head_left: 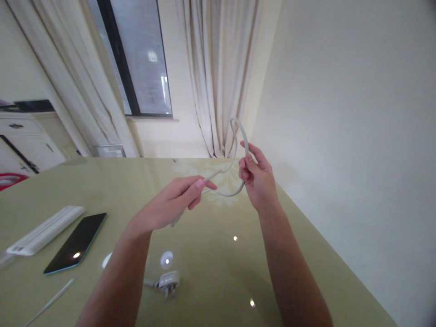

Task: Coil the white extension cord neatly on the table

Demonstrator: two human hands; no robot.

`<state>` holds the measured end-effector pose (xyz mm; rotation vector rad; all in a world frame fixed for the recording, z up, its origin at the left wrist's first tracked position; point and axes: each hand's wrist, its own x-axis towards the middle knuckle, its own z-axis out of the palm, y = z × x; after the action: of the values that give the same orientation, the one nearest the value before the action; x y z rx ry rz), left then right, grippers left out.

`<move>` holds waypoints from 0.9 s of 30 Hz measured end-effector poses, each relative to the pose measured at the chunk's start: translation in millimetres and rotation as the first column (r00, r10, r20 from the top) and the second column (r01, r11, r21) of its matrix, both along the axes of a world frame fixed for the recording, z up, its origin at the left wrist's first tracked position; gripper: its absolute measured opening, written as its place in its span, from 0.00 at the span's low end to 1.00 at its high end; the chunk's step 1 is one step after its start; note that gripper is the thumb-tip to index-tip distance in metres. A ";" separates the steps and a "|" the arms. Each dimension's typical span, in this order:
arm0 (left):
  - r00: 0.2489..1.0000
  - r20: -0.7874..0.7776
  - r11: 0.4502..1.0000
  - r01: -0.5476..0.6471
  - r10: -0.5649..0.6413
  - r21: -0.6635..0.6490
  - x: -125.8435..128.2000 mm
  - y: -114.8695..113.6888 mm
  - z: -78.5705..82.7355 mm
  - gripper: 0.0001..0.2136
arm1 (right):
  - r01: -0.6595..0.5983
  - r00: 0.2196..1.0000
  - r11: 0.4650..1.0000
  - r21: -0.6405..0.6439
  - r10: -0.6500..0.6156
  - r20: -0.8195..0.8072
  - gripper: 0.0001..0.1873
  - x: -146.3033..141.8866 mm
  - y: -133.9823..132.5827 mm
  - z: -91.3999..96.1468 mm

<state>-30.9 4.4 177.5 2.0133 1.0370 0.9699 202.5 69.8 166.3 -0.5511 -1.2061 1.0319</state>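
A thin white cable is bent into a loop above the table, held between both hands. My left hand pinches it between thumb and fingers at the loop's left end. On the other side, my right hand grips the thicker side of the loop with thumb and fingertips. Under my left hand a small pale end piece shows, partly hidden, perhaps the cable's connector. Below, a white plug with metal prongs lies on the table, its cord running left behind my left forearm.
On the glossy greenish table, a white power strip and a black-screened phone lie at the left. A white cord is nearer the front. A wall borders the right edge; curtains hang behind.
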 end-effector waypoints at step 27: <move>0.618 0.026 0.605 -0.776 0.786 0.176 -34.0 93.6 -83.0 0.15 | 0.253 0.955 0.966 0.057 -0.239 -0.178 0.10 35.9 27.3 -8.0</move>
<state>-64.9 98.0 94.5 1.6817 2.0252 1.4854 238.4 97.0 158.3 -0.5258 -0.9949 0.7986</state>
